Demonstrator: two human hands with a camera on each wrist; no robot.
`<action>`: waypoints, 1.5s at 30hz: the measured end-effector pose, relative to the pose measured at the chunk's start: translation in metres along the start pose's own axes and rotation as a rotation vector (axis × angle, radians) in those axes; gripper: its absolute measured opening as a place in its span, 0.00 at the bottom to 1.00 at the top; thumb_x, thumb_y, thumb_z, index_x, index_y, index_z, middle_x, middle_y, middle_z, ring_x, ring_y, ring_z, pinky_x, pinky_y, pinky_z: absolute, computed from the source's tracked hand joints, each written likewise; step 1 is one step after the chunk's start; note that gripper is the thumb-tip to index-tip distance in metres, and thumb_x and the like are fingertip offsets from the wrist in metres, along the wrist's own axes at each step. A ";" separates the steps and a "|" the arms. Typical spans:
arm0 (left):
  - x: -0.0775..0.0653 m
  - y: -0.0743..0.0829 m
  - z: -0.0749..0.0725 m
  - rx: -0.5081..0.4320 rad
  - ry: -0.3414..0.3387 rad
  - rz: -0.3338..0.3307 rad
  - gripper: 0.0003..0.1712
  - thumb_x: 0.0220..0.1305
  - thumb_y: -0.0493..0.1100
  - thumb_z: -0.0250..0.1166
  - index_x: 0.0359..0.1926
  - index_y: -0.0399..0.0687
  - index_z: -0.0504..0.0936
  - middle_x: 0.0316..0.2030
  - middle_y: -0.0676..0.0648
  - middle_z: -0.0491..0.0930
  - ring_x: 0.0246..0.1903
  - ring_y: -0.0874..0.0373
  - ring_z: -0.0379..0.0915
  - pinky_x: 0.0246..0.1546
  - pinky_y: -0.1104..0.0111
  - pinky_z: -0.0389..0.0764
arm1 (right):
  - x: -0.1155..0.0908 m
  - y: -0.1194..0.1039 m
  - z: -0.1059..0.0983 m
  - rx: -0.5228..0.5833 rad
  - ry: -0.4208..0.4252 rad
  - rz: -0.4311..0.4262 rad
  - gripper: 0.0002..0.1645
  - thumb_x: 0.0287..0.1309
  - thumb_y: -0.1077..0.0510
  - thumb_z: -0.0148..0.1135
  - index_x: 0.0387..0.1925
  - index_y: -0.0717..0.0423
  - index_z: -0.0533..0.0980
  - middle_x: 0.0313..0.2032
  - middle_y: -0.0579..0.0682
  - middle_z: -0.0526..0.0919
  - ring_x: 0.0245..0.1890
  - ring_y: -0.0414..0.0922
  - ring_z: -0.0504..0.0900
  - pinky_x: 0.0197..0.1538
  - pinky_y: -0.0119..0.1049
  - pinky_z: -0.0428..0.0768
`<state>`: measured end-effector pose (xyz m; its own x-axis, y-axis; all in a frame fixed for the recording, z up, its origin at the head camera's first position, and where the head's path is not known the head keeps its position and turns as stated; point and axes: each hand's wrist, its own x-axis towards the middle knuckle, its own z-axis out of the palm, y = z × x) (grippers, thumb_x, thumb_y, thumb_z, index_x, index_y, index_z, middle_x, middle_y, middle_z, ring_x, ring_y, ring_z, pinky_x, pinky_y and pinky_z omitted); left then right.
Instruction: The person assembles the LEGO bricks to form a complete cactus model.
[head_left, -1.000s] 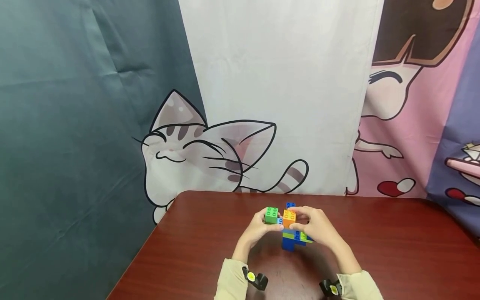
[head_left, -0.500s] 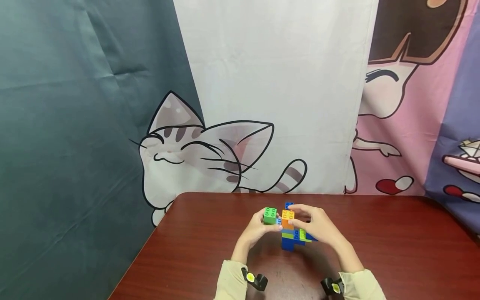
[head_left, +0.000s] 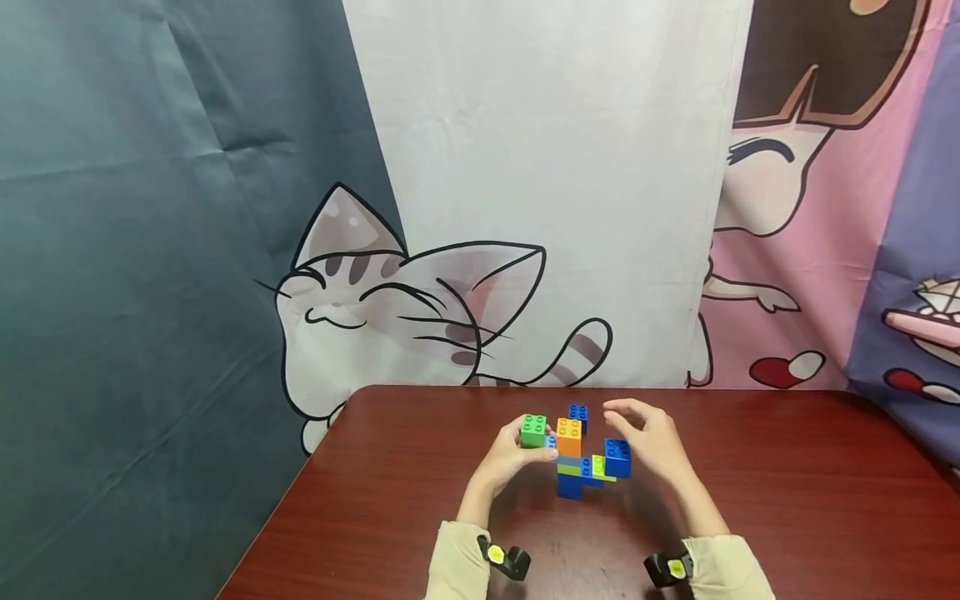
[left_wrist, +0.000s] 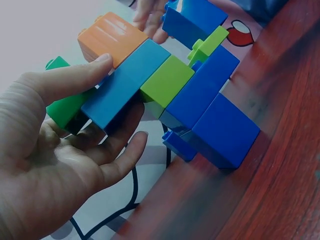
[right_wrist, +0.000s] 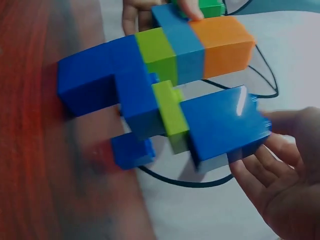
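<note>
My left hand (head_left: 504,458) holds a toy building-brick model, its thumb and fingers pinching the light blue brick (left_wrist: 127,75) of the upper arm. On that arm sit a green brick (head_left: 533,430) and an orange brick (head_left: 569,438). Below are a lime brick (left_wrist: 167,82) and dark blue bricks (left_wrist: 227,131) that reach down close over the table. At the right side a thin lime piece (right_wrist: 171,117) carries a large dark blue brick (head_left: 617,457). My right hand (head_left: 652,442) is beside that brick with spread fingers, its fingertips overlapping the brick's edge in the right wrist view.
Another dark blue brick (head_left: 578,413) shows behind the model. The reddish-brown table (head_left: 360,517) runs back to a printed cloth (head_left: 600,208) with a cartoon cat. Black wrist bands (head_left: 510,562) sit at both sleeves.
My right hand has left the orange brick and moved right, opening its fingers and uncovering the large dark blue brick. The left hand keeps its hold, and the whole scene shifts slightly left.
</note>
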<state>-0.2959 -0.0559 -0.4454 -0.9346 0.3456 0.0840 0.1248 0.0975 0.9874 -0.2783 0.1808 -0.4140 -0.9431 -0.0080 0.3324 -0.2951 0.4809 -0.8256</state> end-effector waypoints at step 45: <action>0.001 -0.001 -0.004 0.008 -0.021 -0.001 0.26 0.58 0.38 0.70 0.55 0.38 0.72 0.44 0.46 0.79 0.42 0.59 0.75 0.51 0.66 0.80 | 0.005 0.082 0.047 0.235 -0.013 0.320 0.23 0.60 0.60 0.65 0.55 0.67 0.77 0.48 0.64 0.85 0.45 0.43 0.87 0.40 0.21 0.80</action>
<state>-0.2977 -0.0592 -0.4454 -0.9274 0.3653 0.0802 0.1268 0.1054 0.9863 -0.3147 0.1791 -0.5010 -0.9945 0.0975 0.0369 -0.0117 0.2476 -0.9688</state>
